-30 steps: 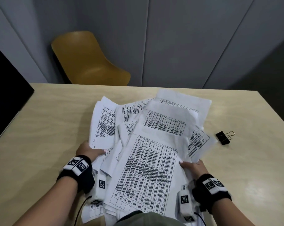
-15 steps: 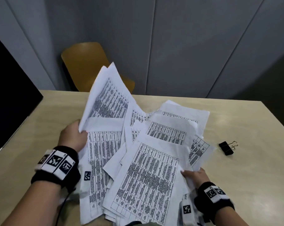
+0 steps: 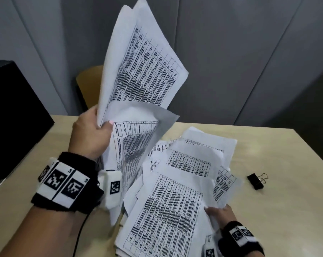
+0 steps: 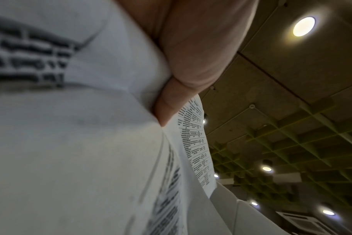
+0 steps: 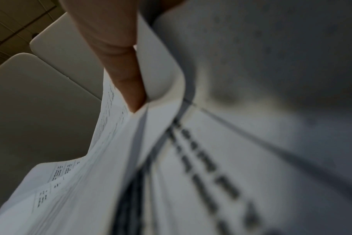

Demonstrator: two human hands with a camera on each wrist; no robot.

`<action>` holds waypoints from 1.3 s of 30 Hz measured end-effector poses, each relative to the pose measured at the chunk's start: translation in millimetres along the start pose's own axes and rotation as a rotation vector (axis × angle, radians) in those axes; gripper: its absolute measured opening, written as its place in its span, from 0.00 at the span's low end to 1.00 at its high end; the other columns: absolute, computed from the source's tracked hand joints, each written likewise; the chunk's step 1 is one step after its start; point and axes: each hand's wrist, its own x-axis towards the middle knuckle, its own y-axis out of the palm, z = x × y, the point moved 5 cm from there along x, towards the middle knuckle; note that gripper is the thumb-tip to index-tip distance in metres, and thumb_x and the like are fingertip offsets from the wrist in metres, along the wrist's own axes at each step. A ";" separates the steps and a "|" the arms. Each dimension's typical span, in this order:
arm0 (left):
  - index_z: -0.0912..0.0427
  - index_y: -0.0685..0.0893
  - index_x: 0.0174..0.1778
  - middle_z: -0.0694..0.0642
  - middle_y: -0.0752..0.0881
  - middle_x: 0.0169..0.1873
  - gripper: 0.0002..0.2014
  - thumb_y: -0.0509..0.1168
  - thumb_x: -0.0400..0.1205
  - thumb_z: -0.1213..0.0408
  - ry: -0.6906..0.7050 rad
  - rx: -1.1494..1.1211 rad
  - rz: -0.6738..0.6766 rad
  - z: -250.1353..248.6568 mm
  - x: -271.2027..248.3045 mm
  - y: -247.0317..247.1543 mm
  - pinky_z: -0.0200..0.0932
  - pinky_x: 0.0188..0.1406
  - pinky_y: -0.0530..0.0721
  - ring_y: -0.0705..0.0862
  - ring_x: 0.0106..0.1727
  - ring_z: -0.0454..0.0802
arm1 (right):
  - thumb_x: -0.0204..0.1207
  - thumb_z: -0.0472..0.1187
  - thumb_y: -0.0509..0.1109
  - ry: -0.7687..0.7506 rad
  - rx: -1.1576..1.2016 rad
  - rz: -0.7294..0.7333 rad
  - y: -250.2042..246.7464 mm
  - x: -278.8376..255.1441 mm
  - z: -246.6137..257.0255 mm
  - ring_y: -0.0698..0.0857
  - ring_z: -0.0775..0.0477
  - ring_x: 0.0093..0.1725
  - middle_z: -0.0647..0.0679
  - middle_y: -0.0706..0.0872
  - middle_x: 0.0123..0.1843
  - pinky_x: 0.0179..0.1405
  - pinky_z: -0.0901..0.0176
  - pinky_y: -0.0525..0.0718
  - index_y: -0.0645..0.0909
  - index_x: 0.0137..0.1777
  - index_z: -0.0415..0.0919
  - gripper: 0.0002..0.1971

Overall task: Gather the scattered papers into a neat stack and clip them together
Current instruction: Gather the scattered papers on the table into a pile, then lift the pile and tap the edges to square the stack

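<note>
White papers printed with tables lie in a loose fan on the light wooden table. My left hand pinches the left edge of several sheets and holds them nearly upright above the table; the left wrist view shows a finger pressed into that bundle. At the pile's right edge my right hand grips the lower sheets, a finger tucked between the pages. A black binder clip lies on the table right of the pile, apart from both hands.
A yellow chair stands behind the table's far edge. A black block sits at the table's left side. Grey wall panels rise behind. Bare tabletop shows around the clip and at the far right.
My left hand has lifted its sheets from flat on the table up to a steep, near-upright angle. The right hand has stayed at the pile's right edge.
</note>
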 end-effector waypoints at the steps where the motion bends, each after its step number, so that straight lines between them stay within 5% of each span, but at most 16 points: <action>1: 0.59 0.83 0.55 0.57 0.84 0.42 0.12 0.63 0.77 0.70 0.011 -0.014 0.004 -4.1 -0.3 0.6 0.45 0.44 0.76 0.84 0.47 0.63 | 0.56 0.40 0.81 0.011 -0.011 0.012 1.2 -6.1 2.3 0.83 0.31 0.57 0.28 0.80 0.63 0.52 0.42 0.82 0.64 0.71 0.27 0.45; 9: 0.59 0.83 0.56 0.61 0.88 0.48 0.12 0.63 0.77 0.70 0.055 -0.133 0.072 -30.7 -1.3 18.6 0.55 0.50 0.84 0.85 0.47 0.62 | 0.62 0.32 0.77 -0.024 0.048 0.036 0.2 -23.5 12.3 0.86 0.35 0.44 0.31 0.86 0.49 0.47 0.42 0.86 0.72 0.57 0.22 0.26; 12: 0.60 0.82 0.57 0.60 0.86 0.46 0.13 0.64 0.76 0.71 -0.073 -0.205 0.195 -11.5 -5.8 48.7 0.47 0.47 0.81 0.84 0.46 0.59 | 0.69 0.37 0.72 -0.041 0.158 0.146 7.7 -32.8 18.0 0.88 0.35 0.45 0.33 0.88 0.49 0.43 0.39 0.89 0.79 0.54 0.28 0.16; 16: 0.65 0.82 0.58 0.61 0.86 0.48 0.14 0.67 0.76 0.73 -0.327 -0.252 0.370 44.9 -30.5 91.5 0.40 0.42 0.81 0.84 0.45 0.55 | 0.75 0.36 0.69 -0.051 0.235 0.133 1.8 -30.7 20.5 0.80 0.46 0.38 0.35 0.84 0.55 0.45 0.51 0.80 0.75 0.57 0.36 0.12; 19: 0.62 0.81 0.59 0.63 0.88 0.54 0.18 0.71 0.73 0.73 -0.453 -0.233 0.437 98.1 -51.8 114.1 0.54 0.58 0.84 0.87 0.51 0.58 | 0.57 0.47 0.83 -0.096 0.103 0.156 -1.8 -27.7 20.5 0.80 0.46 0.39 0.42 0.81 0.43 0.34 0.62 0.75 0.72 0.52 0.32 0.30; 21: 0.63 0.81 0.60 0.63 0.88 0.53 0.20 0.71 0.72 0.73 -0.474 -0.133 0.426 122.8 -62.1 120.3 0.52 0.56 0.84 0.86 0.50 0.58 | 0.49 0.48 0.84 -0.049 0.062 0.149 -0.6 -23.0 12.3 0.84 0.42 0.39 0.37 0.86 0.45 0.32 0.62 0.78 0.75 0.58 0.25 0.41; 24: 0.64 0.81 0.59 0.61 0.86 0.46 0.18 0.71 0.73 0.73 -0.408 0.054 0.364 140.5 -70.8 121.8 0.38 0.38 0.77 0.82 0.42 0.55 | 0.56 0.47 0.76 -0.082 0.022 0.154 -0.5 -28.0 14.6 0.83 0.43 0.41 0.33 0.86 0.53 0.39 0.58 0.79 0.78 0.61 0.28 0.34; 25: 0.64 0.81 0.59 0.59 0.85 0.44 0.18 0.71 0.73 0.72 -0.383 0.086 0.346 143.8 -71.0 121.7 0.37 0.36 0.74 0.82 0.40 0.55 | 0.61 0.47 0.73 -0.072 0.015 0.167 -1.3 -34.4 18.3 0.82 0.43 0.46 0.34 0.85 0.57 0.49 0.53 0.81 0.79 0.61 0.30 0.30; 27: 0.63 0.81 0.58 0.58 0.84 0.42 0.17 0.71 0.73 0.69 -0.362 0.112 0.349 150.1 -69.2 124.9 0.38 0.35 0.75 0.82 0.39 0.55 | 0.73 0.48 0.67 -0.076 0.044 0.221 -1.4 -39.7 22.6 0.78 0.42 0.62 0.36 0.79 0.70 0.72 0.45 0.66 0.77 0.67 0.35 0.25; 29: 0.63 0.80 0.57 0.59 0.86 0.43 0.18 0.73 0.73 0.67 -0.331 0.096 0.415 152.1 -70.4 133.5 0.41 0.39 0.79 0.83 0.42 0.56 | 0.73 0.51 0.68 -0.064 0.104 0.239 -4.2 -33.0 21.7 0.72 0.39 0.73 0.37 0.73 0.75 0.77 0.44 0.58 0.68 0.74 0.37 0.32; 33: 0.56 0.74 0.59 0.55 0.85 0.48 0.23 0.72 0.72 0.52 -0.327 0.048 0.606 152.6 -88.9 159.7 0.40 0.44 0.78 0.84 0.48 0.55 | 0.58 0.54 0.81 -0.093 -0.036 0.164 -2.8 -26.6 17.9 0.82 0.38 0.57 0.32 0.78 0.68 0.60 0.49 0.76 0.61 0.76 0.29 0.52; 36: 0.57 0.76 0.59 0.62 0.84 0.54 0.35 0.65 0.65 0.34 -0.307 0.265 0.615 168.0 -95.9 166.7 0.47 0.57 0.76 0.80 0.58 0.61 | 0.67 0.32 0.77 -0.123 -0.019 0.111 1.9 -31.4 19.6 0.80 0.40 0.43 0.34 0.82 0.53 0.47 0.55 0.78 0.65 0.70 0.24 0.34; 39: 0.60 0.76 0.64 0.65 0.81 0.62 0.40 0.72 0.61 0.37 -0.380 0.133 0.464 178.3 -88.6 152.9 0.51 0.64 0.76 0.78 0.63 0.62 | 0.67 0.29 0.75 -0.144 0.063 0.129 2.1 -44.5 29.4 0.79 0.44 0.36 0.42 0.79 0.38 0.40 0.54 0.77 0.64 0.58 0.19 0.27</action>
